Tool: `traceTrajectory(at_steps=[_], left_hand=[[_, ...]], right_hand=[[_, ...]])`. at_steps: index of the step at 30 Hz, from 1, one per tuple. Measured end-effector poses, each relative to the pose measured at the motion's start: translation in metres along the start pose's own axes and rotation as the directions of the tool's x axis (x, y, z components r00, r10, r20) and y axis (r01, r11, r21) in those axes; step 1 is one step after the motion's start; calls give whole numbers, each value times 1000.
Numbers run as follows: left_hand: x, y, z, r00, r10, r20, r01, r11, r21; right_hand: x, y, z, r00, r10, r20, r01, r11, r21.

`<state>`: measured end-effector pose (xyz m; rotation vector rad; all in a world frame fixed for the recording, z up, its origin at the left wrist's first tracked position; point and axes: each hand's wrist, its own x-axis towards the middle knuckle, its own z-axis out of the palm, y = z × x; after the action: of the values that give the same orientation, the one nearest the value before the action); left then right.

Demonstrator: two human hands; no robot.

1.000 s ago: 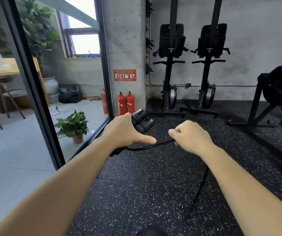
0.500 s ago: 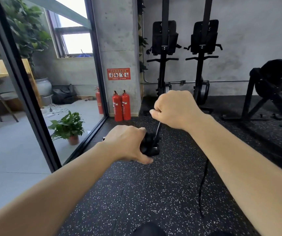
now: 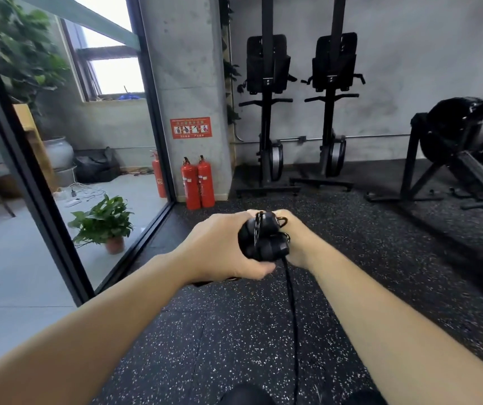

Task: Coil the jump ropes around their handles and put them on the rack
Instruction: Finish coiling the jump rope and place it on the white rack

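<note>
I see two red fire extinguishers [image 3: 190,185] at the pillar's [image 3: 184,68] foot, a potted plant [image 3: 103,225] behind glass [image 3: 123,176], and two black machines [image 3: 267,118] against the wall [image 3: 395,68].

This is a gym. Speckled black rubber flooring [image 3: 234,331] covers the ground. Two upright black exercise machines [image 3: 268,112] stand against the grey concrete wall [image 3: 409,68].

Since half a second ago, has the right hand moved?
Yes. The right hand has come down: it was level with the red fire extinguishers, and it is now below their bases, holding the rope beside the handles that the left hand grips.
</note>
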<state>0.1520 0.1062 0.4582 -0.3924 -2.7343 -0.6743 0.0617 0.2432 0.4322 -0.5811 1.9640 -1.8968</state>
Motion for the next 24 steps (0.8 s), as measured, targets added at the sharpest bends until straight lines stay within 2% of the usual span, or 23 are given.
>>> traceTrajectory(at_steps=[2,3,7,9,11,15,21,24], left_hand=[[4,-5,6,994,-86,-67,78,991,-109],[7,-9,8,988,-131,-85,117,981,-153],[15,-28,7,961,-269,-65,244,935,-256],[17,-34,7,959,-284,-20,267,922,-281],[17,-39,7,955,-296,19,289,917,-275],[14,-36,8,955,-293,34,295,939,-176],[8,-30,-1,957,-243,160,264,955,-132],[8,-33,4,949,-289,128,302,948,-103]], right_hand=[[-2,10,10,988,111,-112,-98,989,113],[-5,14,14,981,121,-154,-103,987,121],[-23,21,22,975,-107,-193,103,994,-32],[-31,19,19,979,-137,-149,141,990,18],[-30,18,17,982,-157,-108,159,987,4],[-26,20,15,972,-188,-142,155,964,-217],[-24,20,11,980,-148,-134,110,961,-252],[-25,22,13,980,-129,-150,65,928,-368]])
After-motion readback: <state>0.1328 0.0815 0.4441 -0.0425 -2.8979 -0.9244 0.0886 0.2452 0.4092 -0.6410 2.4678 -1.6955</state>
